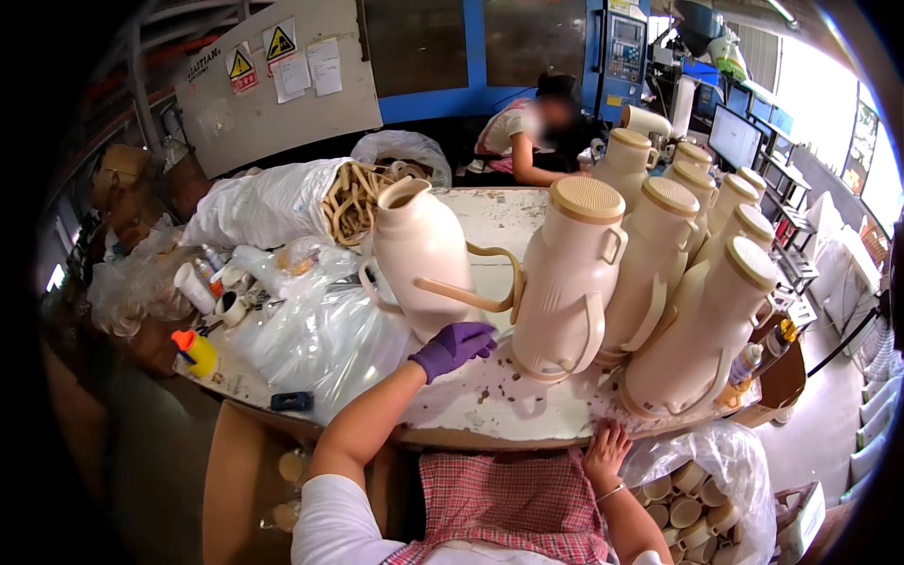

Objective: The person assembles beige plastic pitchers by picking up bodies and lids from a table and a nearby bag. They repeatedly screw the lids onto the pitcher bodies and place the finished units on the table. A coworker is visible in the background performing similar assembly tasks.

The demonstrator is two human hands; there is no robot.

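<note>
A cream jug-shaped flask [426, 250] with an open spout and no lid stands left of the middle of the table. My left hand [454, 350], in a purple glove, lies against its lower front with the fingers stretched to the right; its base is partly hidden. A loose tan carrying handle [485, 299] reaches from this flask to a lidded flask [569, 282] on the right. My bare right hand [607, 450] rests on the table's near edge, fingers apart. Nearest to it is another lidded flask [702, 325].
Several lidded flasks [659, 259] crowd the right side. At left lie a white sack [273, 200] of tan handles, clear plastic bags [320, 330] and a yellow bottle [195, 353]. A bag of cream parts [686, 511] stands below right. Across the table sits another person [527, 141].
</note>
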